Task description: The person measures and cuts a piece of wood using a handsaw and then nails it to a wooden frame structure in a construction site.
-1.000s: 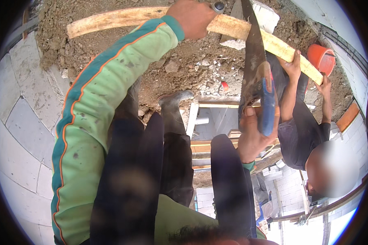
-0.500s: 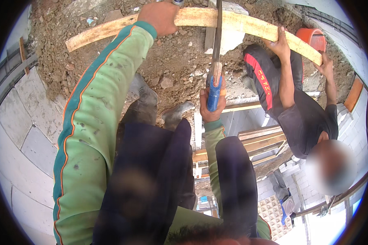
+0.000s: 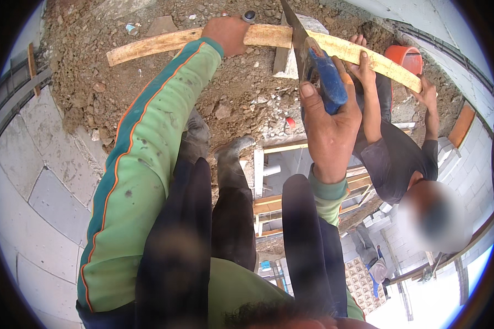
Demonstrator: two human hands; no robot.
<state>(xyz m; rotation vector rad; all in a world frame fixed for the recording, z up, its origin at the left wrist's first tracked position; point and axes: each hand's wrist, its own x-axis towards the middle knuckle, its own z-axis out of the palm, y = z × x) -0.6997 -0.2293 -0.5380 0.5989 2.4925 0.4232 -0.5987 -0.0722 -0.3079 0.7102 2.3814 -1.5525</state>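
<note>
A long wooden plank (image 3: 269,35) runs across the upper part of the head view, bowed by the lens. My left hand (image 3: 225,35) is closed over it, left of the saw. In my right hand (image 3: 330,129) is a hand saw (image 3: 329,82), gripped by its worn blue handle. The blade crosses the plank over a pale block (image 3: 310,24), tilted with its tip to the upper left. A co-worker in dark clothes (image 3: 403,159) holds the plank's right part with both hands (image 3: 422,93). Whether the teeth have cut into the wood cannot be made out.
Loose soil and rubble (image 3: 142,93) cover the ground around my boots (image 3: 233,153). An orange bucket (image 3: 403,56) stands beyond the plank's right end. Wooden framing (image 3: 269,205) lies below my right hand. Pale block walls (image 3: 49,175) rise on both sides.
My right hand has moved forward and to the right with the saw, and the blade now leans left. The plank sits slightly lower in view, my left hand still on it.
</note>
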